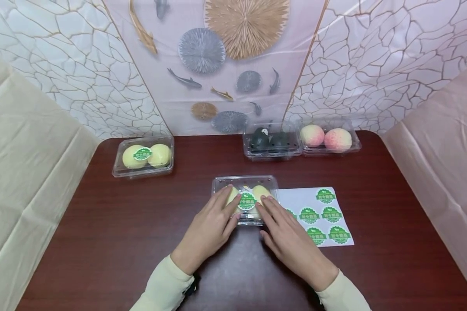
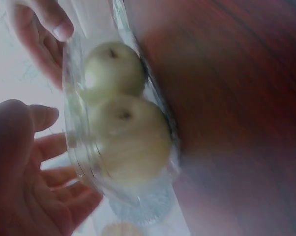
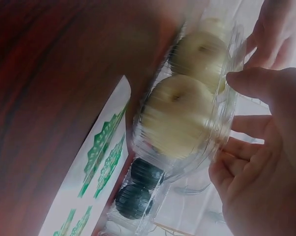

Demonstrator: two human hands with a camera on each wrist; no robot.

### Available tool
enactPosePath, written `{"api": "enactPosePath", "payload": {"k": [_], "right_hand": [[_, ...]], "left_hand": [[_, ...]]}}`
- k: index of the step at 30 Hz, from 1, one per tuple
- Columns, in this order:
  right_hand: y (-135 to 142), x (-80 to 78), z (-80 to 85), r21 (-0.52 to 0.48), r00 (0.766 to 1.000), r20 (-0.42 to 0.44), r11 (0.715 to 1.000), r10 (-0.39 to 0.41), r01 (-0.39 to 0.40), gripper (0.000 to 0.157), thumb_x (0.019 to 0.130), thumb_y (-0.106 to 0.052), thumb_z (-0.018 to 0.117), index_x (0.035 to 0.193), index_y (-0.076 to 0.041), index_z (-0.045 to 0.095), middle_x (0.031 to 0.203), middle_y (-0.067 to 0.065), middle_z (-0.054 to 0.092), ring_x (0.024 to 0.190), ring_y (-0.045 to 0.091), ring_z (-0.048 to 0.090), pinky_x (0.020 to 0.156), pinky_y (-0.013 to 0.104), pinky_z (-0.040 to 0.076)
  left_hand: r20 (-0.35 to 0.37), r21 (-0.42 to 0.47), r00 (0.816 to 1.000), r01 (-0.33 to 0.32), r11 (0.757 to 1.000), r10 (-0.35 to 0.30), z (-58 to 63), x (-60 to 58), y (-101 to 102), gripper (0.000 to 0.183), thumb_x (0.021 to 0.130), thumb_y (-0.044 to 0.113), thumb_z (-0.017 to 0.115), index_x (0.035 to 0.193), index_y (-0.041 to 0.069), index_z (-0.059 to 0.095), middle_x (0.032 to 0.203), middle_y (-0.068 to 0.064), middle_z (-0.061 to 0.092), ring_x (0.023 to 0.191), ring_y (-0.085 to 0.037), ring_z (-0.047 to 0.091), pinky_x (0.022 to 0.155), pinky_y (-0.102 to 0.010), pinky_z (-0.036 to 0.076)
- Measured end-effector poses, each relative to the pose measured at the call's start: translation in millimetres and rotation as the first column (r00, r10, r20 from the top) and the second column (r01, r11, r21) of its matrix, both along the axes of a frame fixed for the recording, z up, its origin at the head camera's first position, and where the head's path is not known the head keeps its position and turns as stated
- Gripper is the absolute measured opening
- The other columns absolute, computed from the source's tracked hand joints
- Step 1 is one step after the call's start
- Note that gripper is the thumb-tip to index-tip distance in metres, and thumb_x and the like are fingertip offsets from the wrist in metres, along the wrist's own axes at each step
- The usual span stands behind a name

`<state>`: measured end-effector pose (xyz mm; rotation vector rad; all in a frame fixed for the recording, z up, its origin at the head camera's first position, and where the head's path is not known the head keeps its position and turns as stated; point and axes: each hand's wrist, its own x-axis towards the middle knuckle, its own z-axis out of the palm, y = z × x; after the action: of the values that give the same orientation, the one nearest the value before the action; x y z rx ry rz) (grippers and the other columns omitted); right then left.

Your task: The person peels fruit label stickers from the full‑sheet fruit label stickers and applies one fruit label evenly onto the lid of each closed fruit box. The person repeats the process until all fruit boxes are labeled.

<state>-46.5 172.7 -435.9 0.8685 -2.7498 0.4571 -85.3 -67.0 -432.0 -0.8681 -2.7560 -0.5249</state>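
Note:
A clear plastic fruit box (image 1: pixel 251 223) sits at the middle of the table, with two pale yellow round fruits (image 2: pixel 131 142) inside. On its lid lies a round green and white label (image 1: pixel 247 201). My left hand (image 1: pixel 209 225) rests on the lid's left part, fingertips beside the label. From the other side, my right hand (image 1: pixel 289 237) touches the lid with extended fingers near the label's right edge. Both wrist views show the fingers over the lid and the fruits (image 3: pixel 177 118) through the box's side.
Right of the box lies a white sheet (image 1: pixel 295 195) of several green labels, partly under my right hand. A labelled box (image 1: pixel 120 171) of yellow fruits stands back left. At the back right are boxes of dark fruits (image 1: pixel 260 139) and pink peaches (image 1: pixel 337 140). A patterned cloth (image 1: pixel 132 108) hangs behind.

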Motion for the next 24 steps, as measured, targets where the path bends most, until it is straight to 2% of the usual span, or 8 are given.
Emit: {"api": "enactPosePath", "payload": {"k": [4, 7, 10, 12, 15, 19, 24], "right_hand": [[-1.2, 1.3, 0.4, -0.004, 0.999, 0.012, 0.999, -0.044, 0.044, 0.07, 0.096, -0.022, 0.079, 0.155, 0.001, 0.048, 0.162, 0.027, 0.04, 0.153, 0.044, 0.035, 0.114, 0.063, 0.041], [-1.9, 2.0, 0.9, -0.005, 0.989, 0.089, 0.993, -0.115, 0.116, 0.078, 0.095, -0.032, 0.081, 0.158, -0.004, 0.045, 0.165, 0.028, 0.033, 0.155, 0.049, 0.026, 0.118, 0.069, 0.032], [-3.3, 0.5, 0.9, -0.011, 0.973, 0.173, 0.987, -0.153, 0.157, 0.087, 0.095, -0.039, 0.081, 0.163, -0.007, 0.038, 0.169, 0.028, 0.024, 0.156, 0.052, 0.021, 0.119, 0.071, 0.029], [-5.4, -2.0, 1.3, -0.024, 0.968, 0.206, 0.989, -0.14, 0.148, 0.087, 0.096, -0.038, 0.079, 0.165, -0.007, 0.035, 0.171, 0.029, 0.02, 0.156, 0.052, 0.021, 0.117, 0.069, 0.033], [-9.5, -7.1, 2.3, -0.035, 0.973, 0.21, 0.994, -0.095, 0.104, 0.079, 0.101, -0.033, 0.074, 0.165, -0.007, 0.035, 0.17, 0.031, 0.019, 0.155, 0.05, 0.026, 0.114, 0.064, 0.041], [-15.2, -15.2, 3.9, -0.021, 0.984, 0.165, 0.998, -0.06, 0.065, 0.069, 0.105, -0.024, 0.068, 0.163, -0.004, 0.036, 0.169, 0.033, 0.021, 0.153, 0.049, 0.032, 0.109, 0.06, 0.047], [-22.2, -28.5, 5.2, -0.043, 0.989, 0.143, 0.999, -0.026, 0.032, 0.062, 0.105, -0.011, 0.065, 0.161, -0.002, 0.04, 0.167, 0.035, 0.024, 0.149, 0.051, 0.037, 0.109, 0.055, 0.049]], "left_hand": [[-0.013, 0.027, 1.0, 0.021, 0.999, -0.02, -2.0, 0.4, -6.3, 0.045, 0.106, 0.031, 0.066, 0.144, 0.006, 0.065, 0.158, -0.018, 0.05, 0.145, -0.032, 0.05, 0.112, -0.045, 0.049], [-0.036, 0.01, 0.999, 0.029, 1.0, -0.029, -4.2, 0.8, -10.0, 0.05, 0.103, 0.035, 0.07, 0.144, 0.007, 0.065, 0.158, -0.017, 0.051, 0.144, -0.032, 0.052, 0.115, -0.046, 0.047], [-0.04, -0.004, 0.999, 0.024, 1.0, -0.024, -5.5, 0.9, -14.3, 0.055, 0.101, 0.04, 0.073, 0.145, 0.008, 0.065, 0.158, -0.016, 0.051, 0.143, -0.033, 0.053, 0.116, -0.046, 0.045], [-0.033, 0.006, 0.999, 0.007, 1.0, -0.007, -5.7, 0.8, -17.7, 0.056, 0.099, 0.04, 0.075, 0.145, 0.009, 0.065, 0.158, -0.016, 0.051, 0.142, -0.033, 0.053, 0.116, -0.046, 0.046], [-0.02, 0.036, 0.999, -0.024, 0.999, 0.025, -5.6, -0.1, -22.6, 0.055, 0.097, 0.035, 0.079, 0.144, 0.008, 0.065, 0.158, -0.017, 0.051, 0.141, -0.035, 0.054, 0.115, -0.049, 0.046], [-0.019, 0.047, 0.997, -0.068, 0.997, 0.069, -3.6, -1.2, -26.2, 0.054, 0.097, 0.03, 0.08, 0.144, 0.008, 0.066, 0.156, -0.02, 0.051, 0.14, -0.037, 0.055, 0.114, -0.052, 0.046], [-0.041, 0.051, 0.991, -0.129, 0.99, 0.131, 1.1, -2.3, -28.7, 0.047, 0.096, 0.029, 0.08, 0.139, 0.011, 0.07, 0.152, -0.02, 0.056, 0.137, -0.038, 0.057, 0.11, -0.053, 0.049]]}}
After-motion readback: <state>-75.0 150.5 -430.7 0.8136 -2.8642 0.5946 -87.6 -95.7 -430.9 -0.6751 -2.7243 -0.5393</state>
